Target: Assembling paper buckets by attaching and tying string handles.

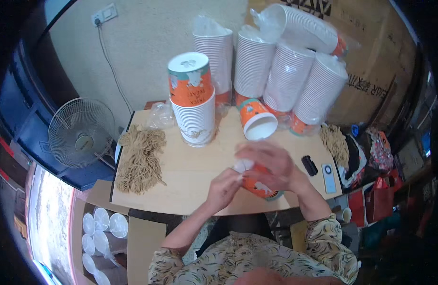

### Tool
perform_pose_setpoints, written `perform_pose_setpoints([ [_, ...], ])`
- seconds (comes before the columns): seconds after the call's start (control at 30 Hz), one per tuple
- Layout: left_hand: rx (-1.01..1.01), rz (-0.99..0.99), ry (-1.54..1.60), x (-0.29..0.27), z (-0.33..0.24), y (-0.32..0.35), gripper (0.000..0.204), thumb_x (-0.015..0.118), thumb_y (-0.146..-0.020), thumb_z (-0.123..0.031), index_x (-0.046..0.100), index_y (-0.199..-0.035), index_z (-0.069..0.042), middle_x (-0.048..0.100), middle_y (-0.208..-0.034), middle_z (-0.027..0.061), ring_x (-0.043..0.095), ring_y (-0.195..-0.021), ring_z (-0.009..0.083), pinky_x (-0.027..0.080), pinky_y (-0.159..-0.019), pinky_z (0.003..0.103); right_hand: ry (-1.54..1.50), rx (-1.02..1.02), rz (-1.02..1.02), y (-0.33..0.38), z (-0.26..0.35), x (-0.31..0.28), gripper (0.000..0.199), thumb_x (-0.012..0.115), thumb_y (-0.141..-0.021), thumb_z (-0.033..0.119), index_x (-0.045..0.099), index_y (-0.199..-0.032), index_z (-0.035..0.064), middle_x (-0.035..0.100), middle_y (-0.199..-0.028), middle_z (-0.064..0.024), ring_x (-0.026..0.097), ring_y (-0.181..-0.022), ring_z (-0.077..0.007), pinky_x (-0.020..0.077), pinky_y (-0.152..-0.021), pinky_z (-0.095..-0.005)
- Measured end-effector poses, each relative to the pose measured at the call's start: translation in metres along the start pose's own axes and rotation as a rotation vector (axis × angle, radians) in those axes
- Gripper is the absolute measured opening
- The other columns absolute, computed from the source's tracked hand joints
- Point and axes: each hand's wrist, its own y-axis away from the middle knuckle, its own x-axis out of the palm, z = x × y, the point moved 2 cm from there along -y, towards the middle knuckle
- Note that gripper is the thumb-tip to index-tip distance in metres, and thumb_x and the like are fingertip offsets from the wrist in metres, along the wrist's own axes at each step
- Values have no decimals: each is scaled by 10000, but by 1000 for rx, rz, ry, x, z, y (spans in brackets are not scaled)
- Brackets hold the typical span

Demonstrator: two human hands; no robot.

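Near the front edge of the table (190,190) is an orange paper cup (262,191) with a green band, lying tilted. A white part shows at its upper left, by my fingers. My left hand (223,188) is closed, its fingertips pinching the cup at that end. Over the cup passes my right hand (269,164), smeared by motion, hiding much of it; its grip cannot be made out. Farther back a similar loose cup (253,114) lies on its side, its white mouth facing me. To the left rises a stack of nested cups (195,116), an orange one upside down on top.
Tall bagged cup stacks (254,66) line the back, one lying across others. Beige string bundles (143,161) lie at the left, with another at the right near a black object (309,165) and a pale remote-like device (328,178). A carton (147,247) of wrapped cups stands lower left, below a fan (81,133).
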Motion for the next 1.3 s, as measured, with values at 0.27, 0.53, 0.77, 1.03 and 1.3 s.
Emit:
perform_pose_setpoints([
  [0.27,-339,-540,974,-59,-21,-36,251,515,-1054,-140,614,-1194,43,687,-1060,66,633,-890,102,514,-809,286,19,24,-308,-18,-17,-26,1114,939,-524,507,491,-1428,34,424,-1501,-211,402,-1415,-372,329,-1146,-484],
  [0.53,-180,-519,991,-106,-31,-86,195,518,-1057,-175,606,-1126,-15,649,-1078,17,592,-949,48,484,-831,238,-163,19,-382,-74,-31,-42,1449,974,-472,471,165,-1577,-4,239,-1623,-179,239,-1508,-331,266,-1191,-527],
  [0.77,-141,-429,1118,-163,-38,-170,219,552,-1042,-195,612,-1158,-19,648,-1059,29,604,-927,70,531,-789,241,-177,37,-381,-155,-57,-98,1252,907,-578,425,263,-1559,-12,337,-1592,-177,289,-1492,-320,323,-1165,-498],
  [1.03,-124,-582,1187,-283,35,-240,204,578,-995,-146,642,-1108,12,685,-1108,141,670,-1041,220,562,-913,320,-113,43,-259,-251,-91,-130,989,822,-680,383,413,-1510,34,503,-1478,-156,435,-1405,-272,369,-1133,-400],
  [1.3,-416,-594,846,-301,120,-238,260,528,-938,-227,710,-1028,-64,708,-997,31,602,-908,159,463,-814,350,-66,307,-19,-304,-105,-100,860,761,-765,340,440,-1489,5,539,-1445,-174,544,-1292,-255,403,-1079,-355],
])
